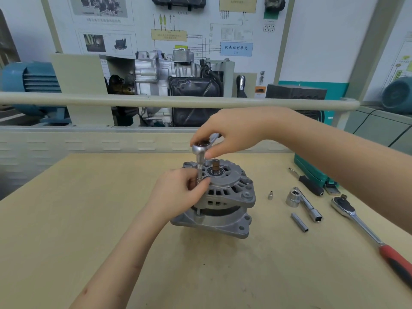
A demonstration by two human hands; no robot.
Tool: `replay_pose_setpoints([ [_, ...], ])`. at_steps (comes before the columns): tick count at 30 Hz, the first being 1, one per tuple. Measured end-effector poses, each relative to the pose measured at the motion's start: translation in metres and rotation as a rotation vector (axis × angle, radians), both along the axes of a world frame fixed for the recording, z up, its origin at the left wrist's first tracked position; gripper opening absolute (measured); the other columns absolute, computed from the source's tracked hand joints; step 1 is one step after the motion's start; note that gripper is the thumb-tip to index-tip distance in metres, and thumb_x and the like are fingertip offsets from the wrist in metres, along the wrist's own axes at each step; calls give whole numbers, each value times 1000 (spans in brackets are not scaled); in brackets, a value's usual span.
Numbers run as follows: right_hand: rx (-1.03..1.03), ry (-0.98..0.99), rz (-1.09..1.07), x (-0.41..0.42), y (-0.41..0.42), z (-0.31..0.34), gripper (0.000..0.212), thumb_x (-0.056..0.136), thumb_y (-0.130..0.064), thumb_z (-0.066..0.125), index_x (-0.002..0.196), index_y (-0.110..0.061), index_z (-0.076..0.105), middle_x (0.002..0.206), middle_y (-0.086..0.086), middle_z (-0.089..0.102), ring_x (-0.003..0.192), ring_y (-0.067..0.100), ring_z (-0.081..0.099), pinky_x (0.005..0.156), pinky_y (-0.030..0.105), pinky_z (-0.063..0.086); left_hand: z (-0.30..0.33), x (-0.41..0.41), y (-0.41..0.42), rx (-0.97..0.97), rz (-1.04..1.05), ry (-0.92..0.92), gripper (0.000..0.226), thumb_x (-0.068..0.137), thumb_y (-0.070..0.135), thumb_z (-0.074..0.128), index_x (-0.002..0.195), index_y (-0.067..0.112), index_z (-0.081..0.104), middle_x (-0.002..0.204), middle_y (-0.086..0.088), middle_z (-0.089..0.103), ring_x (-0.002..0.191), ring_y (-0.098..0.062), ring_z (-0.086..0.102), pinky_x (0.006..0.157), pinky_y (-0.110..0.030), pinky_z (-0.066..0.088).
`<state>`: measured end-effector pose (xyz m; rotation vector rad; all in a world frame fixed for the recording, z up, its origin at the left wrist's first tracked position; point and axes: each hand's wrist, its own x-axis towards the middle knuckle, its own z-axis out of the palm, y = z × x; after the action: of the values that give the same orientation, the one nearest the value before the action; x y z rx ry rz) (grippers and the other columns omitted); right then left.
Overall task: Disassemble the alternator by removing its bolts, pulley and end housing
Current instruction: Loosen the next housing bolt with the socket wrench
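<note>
The alternator (pixel 219 197) stands on end at the centre of the table (pixel 66 219), where the left hand (pixel 178 192) pinches the lower end of a socket extension (pixel 199 172) against the housing. The right hand (pixel 234 132), fingers curled, grips the small ratchet (pixel 201 145) at its top. If the extension tilts, the socket could slip off the bolt and round it, and an unbraced alternator might tip.
</note>
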<state>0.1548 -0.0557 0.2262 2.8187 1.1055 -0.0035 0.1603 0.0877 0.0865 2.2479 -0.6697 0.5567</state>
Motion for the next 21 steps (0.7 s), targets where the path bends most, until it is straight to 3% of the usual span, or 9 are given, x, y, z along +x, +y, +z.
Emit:
replay_pose_setpoints([
  [3,-11,-50,-20,1,-1,-1,33,88,-38,56,116,-21,60,102,-4,64,92,13,57,83,31,46,0,-1,-1,-4,7,-3,49,85,29,60,48,20,30,37,6,32,44,-6,38,49,-20,31],
  [6,-28,-114,-56,4,1,-4,38,84,-52,53,94,-16,61,71,-11,56,64,3,48,56,18,35,0,-3,-4,18,29,-13,48,86,30,59,49,19,30,41,6,30,42,-9,33,46,-21,22],
  [9,-9,-95,-88,6,3,-7,48,83,-58,48,73,-11,54,59,-4,55,53,10,43,46,16,33,0,-3,-5,27,50,-10,49,85,35,59,49,20,29,40,5,30,42,-9,34,45,-21,21],
  [11,25,-77,-77,6,3,-7,49,85,-55,49,73,-8,56,57,-3,54,51,11,42,49,11,35,0,-3,-5,36,43,-3,50,84,39,59,49,20,30,40,6,31,43,-9,35,45,-21,23],
  [14,6,-76,-57,3,1,-2,41,87,-47,51,92,-9,64,68,-6,56,60,8,47,57,6,35,1,-2,-2,52,24,13,49,83,44,58,50,19,31,42,7,32,44,-8,33,47,-23,23],
  [15,-8,-59,-49,3,0,0,36,88,-43,52,100,-12,65,77,-3,62,68,9,53,63,7,39,2,-1,-2,51,16,20,48,83,44,57,51,19,32,43,7,33,43,-8,33,47,-23,23],
  [18,-21,15,-22,1,-1,1,28,90,-28,54,116,-19,60,103,3,65,94,19,58,87,34,45,2,-1,0,45,-4,24,46,85,38,57,51,19,33,41,7,32,43,-7,36,45,-20,25],
  [21,-7,5,-32,0,-2,1,32,90,-31,55,120,-19,59,104,-2,65,93,14,58,85,31,46,2,0,0,26,-14,27,46,87,32,57,50,20,32,37,8,33,45,-5,39,50,-18,33],
])
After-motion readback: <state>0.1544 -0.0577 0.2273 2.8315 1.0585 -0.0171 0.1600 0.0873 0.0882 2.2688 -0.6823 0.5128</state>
